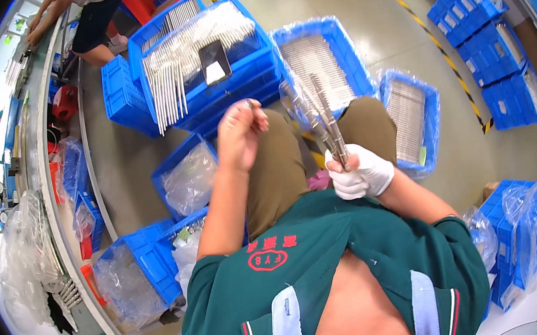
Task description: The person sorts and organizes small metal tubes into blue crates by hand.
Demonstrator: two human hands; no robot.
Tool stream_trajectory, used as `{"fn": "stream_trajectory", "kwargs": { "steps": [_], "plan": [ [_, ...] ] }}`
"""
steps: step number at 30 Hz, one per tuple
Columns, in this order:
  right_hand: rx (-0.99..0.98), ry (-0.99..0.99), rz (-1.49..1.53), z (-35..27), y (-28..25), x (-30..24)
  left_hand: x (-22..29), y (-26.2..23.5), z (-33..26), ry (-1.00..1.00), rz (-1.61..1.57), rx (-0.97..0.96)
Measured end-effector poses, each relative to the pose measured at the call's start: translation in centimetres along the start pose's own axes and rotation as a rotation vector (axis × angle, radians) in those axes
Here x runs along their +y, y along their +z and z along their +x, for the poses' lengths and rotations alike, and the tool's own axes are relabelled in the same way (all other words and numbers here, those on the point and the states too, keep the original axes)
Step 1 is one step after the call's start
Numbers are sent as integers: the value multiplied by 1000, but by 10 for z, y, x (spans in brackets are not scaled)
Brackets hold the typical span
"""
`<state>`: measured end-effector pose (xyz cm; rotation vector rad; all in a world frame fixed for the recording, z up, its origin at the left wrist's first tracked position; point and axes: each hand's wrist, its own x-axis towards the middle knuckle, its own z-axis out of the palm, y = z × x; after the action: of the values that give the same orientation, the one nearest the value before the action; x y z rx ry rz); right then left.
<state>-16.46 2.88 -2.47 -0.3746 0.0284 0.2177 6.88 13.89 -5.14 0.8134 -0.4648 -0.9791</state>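
My right hand [359, 172], in a white glove, grips a bundle of long thin metal rods [317, 115] that fan out and point away from me over my knees. My bare left hand [241, 130] is raised in front of me with its fingers pinched together on what looks like a small metal piece, too small to tell apart. It hovers left of the rod bundle without touching it. Beyond both hands stands a blue crate [249, 68] lined with clear plastic and full of similar rods, with a dark phone [214, 61] lying on top.
Blue crates of rods sit ahead [349, 55] and to the right [429, 126], more stacked at far right [492, 63]. Crates with plastic bags [185, 178] stand by my left leg. A long workbench [48, 196] runs along the left; another person [90, 21] stands at its far end.
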Motion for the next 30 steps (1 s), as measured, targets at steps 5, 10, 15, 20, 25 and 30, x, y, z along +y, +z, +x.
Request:
{"fn": "stream_trajectory", "kwargs": {
  "steps": [5,10,15,20,25,30],
  "plan": [
    [426,-390,-429,27,18,-5,-71,35,-28,-393,-567,123],
    [462,-647,-685,49,23,-8,-75,84,-20,-407,-832,137],
    [484,-922,-545,60,40,-31,-71,82,-26,-513,-520,300],
    [519,-994,-214,41,11,-67,-64,55,-34,-452,15,293],
    [629,-435,77,8,-24,-41,-33,26,-18,-66,602,304],
    [302,290,-294,-9,-32,-10,8,18,10,-128,982,63]
  ]
}}
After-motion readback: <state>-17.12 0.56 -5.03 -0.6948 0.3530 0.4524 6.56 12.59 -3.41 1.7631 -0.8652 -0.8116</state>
